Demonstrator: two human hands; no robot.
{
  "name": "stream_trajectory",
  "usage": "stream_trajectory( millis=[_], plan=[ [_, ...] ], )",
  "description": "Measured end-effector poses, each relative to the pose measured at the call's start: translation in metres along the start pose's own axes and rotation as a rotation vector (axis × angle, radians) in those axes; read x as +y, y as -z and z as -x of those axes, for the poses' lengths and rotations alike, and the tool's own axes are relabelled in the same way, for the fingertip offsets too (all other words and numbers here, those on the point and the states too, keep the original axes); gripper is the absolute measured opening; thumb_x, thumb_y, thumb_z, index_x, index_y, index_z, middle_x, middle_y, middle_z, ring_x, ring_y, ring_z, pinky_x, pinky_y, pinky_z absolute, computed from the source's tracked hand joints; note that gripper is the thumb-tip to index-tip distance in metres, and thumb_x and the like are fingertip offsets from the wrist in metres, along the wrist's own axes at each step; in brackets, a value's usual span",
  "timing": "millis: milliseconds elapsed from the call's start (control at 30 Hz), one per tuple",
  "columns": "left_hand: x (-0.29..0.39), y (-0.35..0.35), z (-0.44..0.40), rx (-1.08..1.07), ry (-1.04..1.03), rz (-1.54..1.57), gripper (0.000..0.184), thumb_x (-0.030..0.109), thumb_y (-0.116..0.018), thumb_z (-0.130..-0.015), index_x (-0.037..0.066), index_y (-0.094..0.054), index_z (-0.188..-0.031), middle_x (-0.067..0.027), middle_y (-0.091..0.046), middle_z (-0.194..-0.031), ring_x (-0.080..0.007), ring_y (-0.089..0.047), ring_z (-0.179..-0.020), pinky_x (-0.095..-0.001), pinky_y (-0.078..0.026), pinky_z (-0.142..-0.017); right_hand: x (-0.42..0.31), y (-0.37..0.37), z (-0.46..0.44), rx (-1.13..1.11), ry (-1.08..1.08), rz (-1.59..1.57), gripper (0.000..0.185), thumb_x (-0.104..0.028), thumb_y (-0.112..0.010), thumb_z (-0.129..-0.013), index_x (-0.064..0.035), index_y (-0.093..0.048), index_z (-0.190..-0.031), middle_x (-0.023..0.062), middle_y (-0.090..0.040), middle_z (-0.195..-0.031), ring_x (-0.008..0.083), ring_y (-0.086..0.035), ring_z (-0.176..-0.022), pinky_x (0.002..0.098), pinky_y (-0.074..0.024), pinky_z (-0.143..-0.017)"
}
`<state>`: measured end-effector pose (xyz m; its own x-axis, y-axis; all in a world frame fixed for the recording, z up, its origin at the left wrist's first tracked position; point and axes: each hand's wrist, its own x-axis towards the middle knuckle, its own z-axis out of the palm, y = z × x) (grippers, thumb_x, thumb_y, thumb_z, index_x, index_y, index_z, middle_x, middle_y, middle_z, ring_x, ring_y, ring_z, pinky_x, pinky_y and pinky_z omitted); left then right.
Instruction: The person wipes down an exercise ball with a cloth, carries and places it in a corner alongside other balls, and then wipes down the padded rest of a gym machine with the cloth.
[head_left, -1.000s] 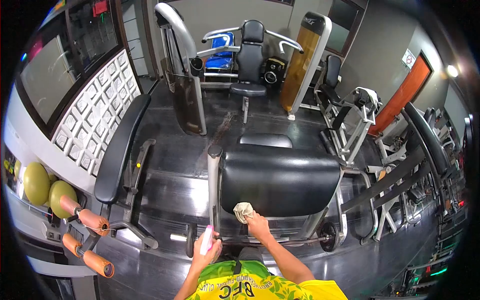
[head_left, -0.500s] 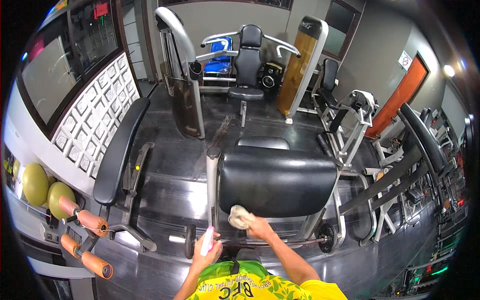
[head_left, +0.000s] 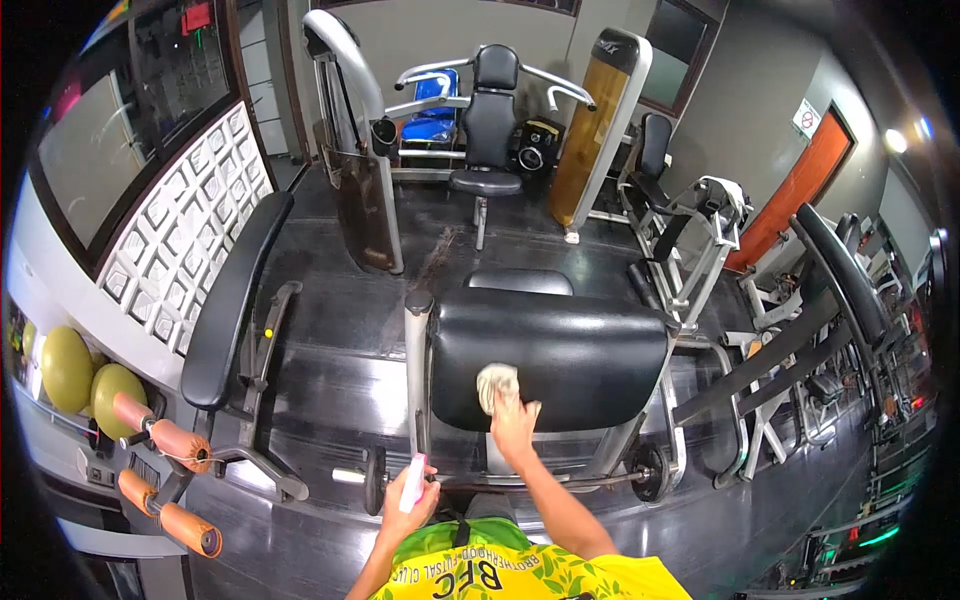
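Observation:
My right hand [head_left: 514,428] is closed on a pale, crumpled cloth [head_left: 497,387], which lies against the lower left part of a black padded bench [head_left: 570,345]. The pad is broad and shiny, and it slopes down toward me. Near my body, my left hand [head_left: 410,508] is wrapped round a white and pink spray bottle [head_left: 413,484], held upright left of the pad's metal post [head_left: 418,370]. Below the pad a barbell [head_left: 560,487] runs across, with a dark weight plate on either end.
A long black bench [head_left: 235,300] stands at left, with orange foam rollers [head_left: 190,528] and green exercise balls [head_left: 67,368] nearby. A shoulder press machine [head_left: 490,130] is ahead. More machines [head_left: 700,240] line the right side, near an orange door [head_left: 800,200].
My right hand has moved the cloth up and slightly right, from the pad's lower left edge onto its face. My left hand still holds the bottle in nearly the same place.

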<state>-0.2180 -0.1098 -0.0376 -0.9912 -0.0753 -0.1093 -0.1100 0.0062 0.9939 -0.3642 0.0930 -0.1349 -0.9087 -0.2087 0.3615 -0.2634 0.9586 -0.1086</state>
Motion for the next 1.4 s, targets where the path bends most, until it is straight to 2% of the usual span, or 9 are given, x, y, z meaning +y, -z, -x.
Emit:
stream_trajectory(
  millis=[333, 533, 767, 867, 967, 1100, 1167, 1300, 1400],
  plan=[
    [-0.004, 0.005, -0.001, -0.017, 0.023, 0.052, 0.023, 0.0, -0.063, -0.082, 0.003, -0.056, -0.104, 0.0011, -0.056, -0.062, -0.0044, -0.052, -0.054, -0.0203, -0.041, -0.049, 0.005, -0.043, 0.102, -0.26, -0.043, -0.176, 0.041, -0.022, -0.061, -0.076, -0.013, -0.061, -0.116, 0.0158, -0.062, -0.095, 0.0272, -0.061, -0.08, 0.042, -0.0406, -0.067],
    [-0.002, 0.0, -0.005, -0.046, -0.033, -0.032, 0.025, -0.001, -0.063, -0.081, 0.003, -0.056, -0.105, 0.0006, -0.057, -0.064, -0.0044, -0.052, -0.055, -0.0209, -0.042, -0.049, 0.018, -0.008, 0.079, -0.644, -0.132, -0.658, 0.039, -0.025, -0.061, -0.076, -0.0097, -0.062, -0.112, 0.0202, -0.064, -0.1, 0.0343, -0.063, -0.09, 0.0419, -0.0487, -0.081],
    [0.001, -0.006, -0.004, -0.056, -0.022, -0.003, 0.024, 0.0, -0.063, -0.081, 0.004, -0.057, -0.104, 0.0009, -0.057, -0.063, -0.0044, -0.053, -0.055, -0.021, -0.043, -0.049, 0.028, 0.056, -0.046, 0.196, -0.103, -0.662, 0.043, -0.014, -0.055, -0.084, -0.0049, -0.05, -0.126, 0.0223, -0.05, -0.127, 0.0405, -0.055, -0.107, 0.0421, -0.0473, -0.088],
    [0.004, -0.007, -0.002, -0.063, -0.009, -0.011, 0.023, 0.0, -0.064, -0.082, 0.004, -0.057, -0.104, 0.0015, -0.056, -0.062, -0.0043, -0.052, -0.054, -0.0208, -0.042, -0.048, 0.03, 0.072, -0.092, -0.031, -0.357, -0.4, 0.06, -0.01, -0.055, -0.084, -0.0156, -0.035, -0.14, 0.026, -0.048, -0.125, 0.0433, -0.059, -0.091, 0.0468, -0.0488, -0.078],
    [0.003, -0.007, 0.0, -0.081, 0.024, 0.034, 0.023, 0.001, -0.063, -0.082, 0.004, -0.057, -0.104, 0.0017, -0.055, -0.061, -0.0042, -0.051, -0.053, -0.0205, -0.041, -0.048, 0.025, 0.043, -0.074, -0.04, -0.272, -0.194, 0.06, -0.006, -0.055, -0.08, -0.0158, -0.04, -0.137, 0.0226, -0.054, -0.107, 0.0416, -0.06, -0.071, 0.0502, -0.049, -0.069],
    [0.001, -0.007, 0.0, -0.062, 0.0, 0.043, 0.023, 0.001, -0.063, -0.082, 0.003, -0.057, -0.104, 0.0017, -0.054, -0.061, -0.0042, -0.051, -0.053, -0.0202, -0.041, -0.047, 0.02, -0.002, 0.015, 0.09, -0.059, -0.155, 0.053, -0.008, -0.058, -0.075, -0.011, -0.051, -0.127, 0.0213, -0.056, -0.112, 0.0367, -0.059, -0.077, 0.0472, -0.0469, -0.065],
    [0.0, -0.006, 0.0, -0.048, 0.007, 0.03, 0.023, 0.001, -0.063, -0.082, 0.003, -0.057, -0.104, 0.0016, -0.054, -0.061, -0.0042, -0.051, -0.053, -0.0202, -0.041, -0.047, 0.016, -0.026, 0.072, -0.294, -0.179, -0.134, 0.045, -0.015, -0.059, -0.077, -0.0085, -0.054, -0.122, 0.0156, -0.058, -0.106, 0.0304, -0.059, -0.088, 0.045, -0.0443, -0.074],
    [0.002, -0.006, 0.001, -0.016, -0.007, 0.001, 0.023, 0.001, -0.063, -0.082, 0.003, -0.057, -0.104, 0.0017, -0.055, -0.062, -0.0045, -0.051, -0.053, -0.0208, -0.041, -0.048, 0.013, -0.044, 0.155, -0.678, -0.482, -0.328, 0.043, -0.021, -0.055, -0.082, -0.0134, -0.053, -0.124, 0.0212, -0.057, -0.11, 0.0363, -0.059, -0.099, 0.0497, -0.0451, -0.087],
    [0.003, -0.003, -0.002, -0.03, 0.003, -0.034, 0.023, 0.001, -0.063, -0.082, 0.003, -0.057, -0.104, 0.0016, -0.055, -0.062, -0.0046, -0.052, -0.054, -0.0211, -0.041, -0.048, 0.024, -0.034, 0.162, -0.625, -0.289, -0.599, 0.052, -0.026, -0.053, -0.082, -0.0181, -0.047, -0.133, 0.0242, -0.058, -0.114, 0.0409, -0.058, -0.1, 0.0437, -0.0464, -0.089]
  ],
)
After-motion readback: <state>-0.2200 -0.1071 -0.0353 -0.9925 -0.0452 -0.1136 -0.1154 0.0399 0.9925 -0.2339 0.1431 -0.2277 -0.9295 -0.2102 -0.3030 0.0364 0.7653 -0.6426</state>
